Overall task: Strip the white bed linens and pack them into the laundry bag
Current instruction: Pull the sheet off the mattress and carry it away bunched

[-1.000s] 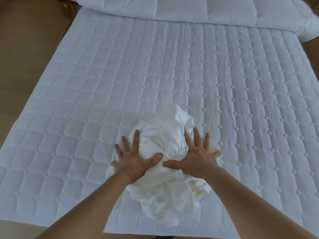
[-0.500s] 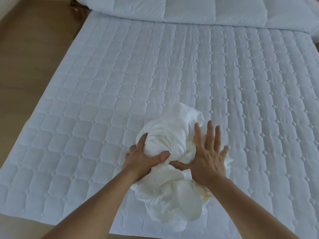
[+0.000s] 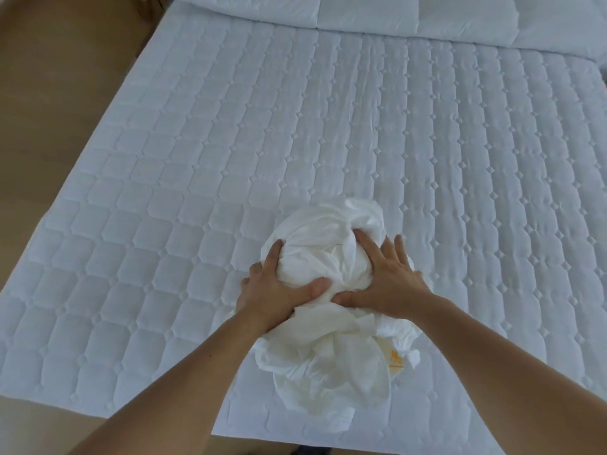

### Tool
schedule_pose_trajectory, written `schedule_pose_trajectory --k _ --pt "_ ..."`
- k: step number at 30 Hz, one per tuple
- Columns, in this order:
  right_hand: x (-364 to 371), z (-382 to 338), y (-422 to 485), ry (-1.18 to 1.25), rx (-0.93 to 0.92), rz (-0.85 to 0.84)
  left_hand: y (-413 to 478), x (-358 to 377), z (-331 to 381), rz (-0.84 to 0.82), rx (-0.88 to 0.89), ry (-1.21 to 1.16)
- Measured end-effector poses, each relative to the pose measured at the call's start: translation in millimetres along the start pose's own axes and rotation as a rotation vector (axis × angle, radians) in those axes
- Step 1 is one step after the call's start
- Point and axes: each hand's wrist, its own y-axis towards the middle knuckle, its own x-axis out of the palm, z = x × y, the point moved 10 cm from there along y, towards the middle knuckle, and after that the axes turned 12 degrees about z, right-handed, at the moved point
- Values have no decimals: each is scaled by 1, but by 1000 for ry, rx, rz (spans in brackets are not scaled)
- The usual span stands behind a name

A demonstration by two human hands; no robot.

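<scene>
A bunched-up white sheet lies in a heap on the quilted white mattress pad, near the bed's front edge. My left hand grips the heap's left side, fingers curled round the cloth and thumb pressed into it. My right hand lies on the heap's right side with its fingers spread; the forefinger digs into a fold and the thumb meets the left thumb. A small orange mark shows on the cloth at lower right. No laundry bag is in view.
A folded white duvet lies across the head of the bed. Brown wooden floor runs along the bed's left side and under its front edge.
My left fingers have curled round the heap's side from a flat spread. The right hand slid up and inward over the heap. The camera has moved closer to the bed.
</scene>
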Motion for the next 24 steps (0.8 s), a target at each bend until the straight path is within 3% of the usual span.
schedule_pose_trajectory --k 5,24 --pt "12 17 -13 140 122 -81 -6 8 -3 -73 57 -36" --pt "16 25 -22 175 142 -142 -12 16 -15 -124 -8 -74"
